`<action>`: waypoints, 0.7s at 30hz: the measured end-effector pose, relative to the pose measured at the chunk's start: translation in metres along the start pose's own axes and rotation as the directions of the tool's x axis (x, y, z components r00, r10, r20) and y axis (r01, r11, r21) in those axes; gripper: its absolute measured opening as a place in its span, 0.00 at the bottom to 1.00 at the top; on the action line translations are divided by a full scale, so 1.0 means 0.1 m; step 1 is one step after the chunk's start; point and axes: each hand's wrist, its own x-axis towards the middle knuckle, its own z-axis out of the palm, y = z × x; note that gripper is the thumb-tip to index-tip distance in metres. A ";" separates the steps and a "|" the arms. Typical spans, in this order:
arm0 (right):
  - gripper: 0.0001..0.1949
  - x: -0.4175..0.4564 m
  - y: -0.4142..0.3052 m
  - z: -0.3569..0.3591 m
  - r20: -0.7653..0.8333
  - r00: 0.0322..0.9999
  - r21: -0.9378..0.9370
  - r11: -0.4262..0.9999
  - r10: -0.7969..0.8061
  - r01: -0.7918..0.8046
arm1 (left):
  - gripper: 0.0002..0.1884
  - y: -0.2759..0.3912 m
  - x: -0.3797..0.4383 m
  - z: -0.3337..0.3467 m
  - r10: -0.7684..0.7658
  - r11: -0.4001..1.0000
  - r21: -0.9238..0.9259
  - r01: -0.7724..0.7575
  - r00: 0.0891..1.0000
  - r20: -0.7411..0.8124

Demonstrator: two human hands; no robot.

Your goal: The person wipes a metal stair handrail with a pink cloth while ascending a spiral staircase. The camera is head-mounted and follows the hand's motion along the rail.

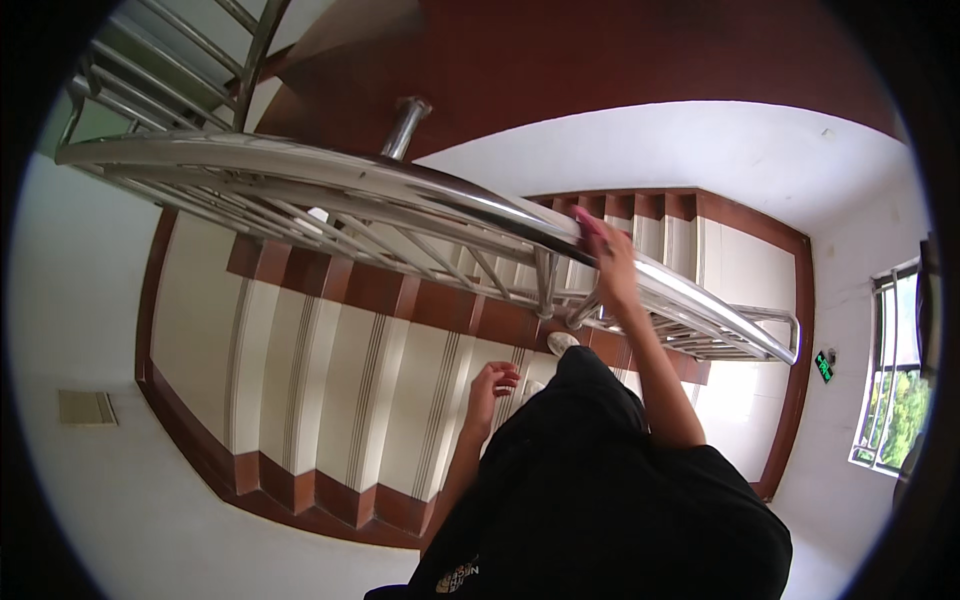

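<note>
My right hand point(616, 262) presses a red cloth point(590, 225) onto the top of the polished metal handrail point(480, 196). Part of the cloth is hidden under the fingers, and this hand looks slightly blurred. Lower and to the left, my left hand point(491, 390) hangs over the stairs point(352, 375) with its fingers loosely curled and slightly apart, holding nothing. Below the rail, metal balusters point(546, 281) run down to the brown edge of the steps. A light shoe point(562, 343) shows beside my black clothing, near the foot of the balusters.
Another flight of steps point(649, 225) lies beyond the rail. A metal post point(407, 127) joins the rail to a dark red surface point(600, 60). To the right are a landing point(739, 397), a green exit sign point(825, 367) and a barred window point(889, 375). White walls point(82, 300) border the stairwell.
</note>
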 end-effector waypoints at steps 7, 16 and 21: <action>0.24 0.20 0.29 -0.29 0.413 0.842 0.662 0.520 0.348 -0.540 | 0.12 0.67 -0.23 0.30 0.291 0.943 0.194 -0.272 0.954 -0.074; 0.19 1.31 -1.31 0.55 0.118 0.662 0.188 0.671 -0.740 0.717 | 0.10 1.14 0.02 0.70 0.326 0.761 0.563 -0.322 0.940 0.097; 0.23 0.86 -0.83 -0.02 0.515 0.818 0.419 0.908 -0.258 0.023 | 0.11 1.13 0.03 0.77 0.321 0.778 0.566 -0.271 0.947 0.012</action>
